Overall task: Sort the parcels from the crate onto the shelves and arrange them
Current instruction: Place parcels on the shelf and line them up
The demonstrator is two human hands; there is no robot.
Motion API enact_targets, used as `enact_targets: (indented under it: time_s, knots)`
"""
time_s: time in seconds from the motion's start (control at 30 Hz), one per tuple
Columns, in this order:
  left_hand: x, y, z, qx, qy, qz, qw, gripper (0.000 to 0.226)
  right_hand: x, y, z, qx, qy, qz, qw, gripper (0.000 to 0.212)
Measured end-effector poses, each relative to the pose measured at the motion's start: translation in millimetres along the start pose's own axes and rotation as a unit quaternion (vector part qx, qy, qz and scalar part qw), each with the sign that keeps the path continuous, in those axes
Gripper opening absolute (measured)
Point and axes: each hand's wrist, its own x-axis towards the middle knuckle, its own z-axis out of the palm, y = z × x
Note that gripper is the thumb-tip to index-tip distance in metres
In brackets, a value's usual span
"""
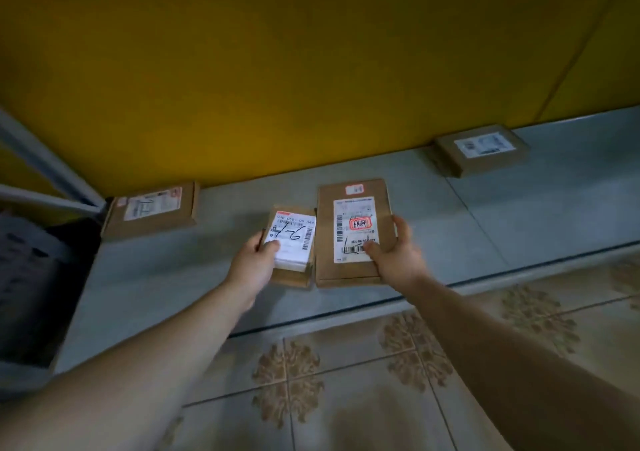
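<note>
Crate [24, 253] shows dark at far left, with a labelled parcel [150, 209] beside it on the grey shelf [519, 215]. The left hand [254, 263] grips a small parcel [294, 242] at its near end, just beside the larger parcel [353, 232] the right hand [398, 256] clasps, thumb on its label, both at mid-shelf. A fourth parcel [481, 150] lies right, by the yellow wall [311, 69].

shelf [519, 215]: small parcel [294, 242] just left of large parcel [353, 228], mid-shelf | left-rear parcel [152, 208] and right-rear parcel [483, 149] against back wall [311, 69], well apart | crate [24, 263] left of shelf | floor [346, 398] in front
</note>
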Motion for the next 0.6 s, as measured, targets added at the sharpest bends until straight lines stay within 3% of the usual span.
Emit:
enact_targets:
  time_s: [0.23, 0.37, 0.5, 0.6]
  knots:
    - [53.9, -50.7, 5.1, 0.001, 0.033, 0.062, 0.998, 0.03, 48.7, 60.2, 40.6, -0.032, 0.047, -0.02, 0.998, 0.063]
    - [59.5, -47.5, 1.8, 0.117, 0.063, 0.11, 0.985, 0.051, 53.3, 58.9, 35.9, -0.237, 0.057, -0.053, 0.969, 0.07]
    - [49.7, -30.1, 11.1, 0.309, 0.036, 0.247, 0.918, 0.079, 52.7, 55.3, 27.9, -0.41, -0.01, -0.168, 0.896, 0.078]
    - [54.1, -28.8, 20.4, 0.472, -0.022, 0.232, 0.85, 0.089, 56.3, 62.9, 31.5, -0.472, -0.08, -0.196, 0.856, 0.079]
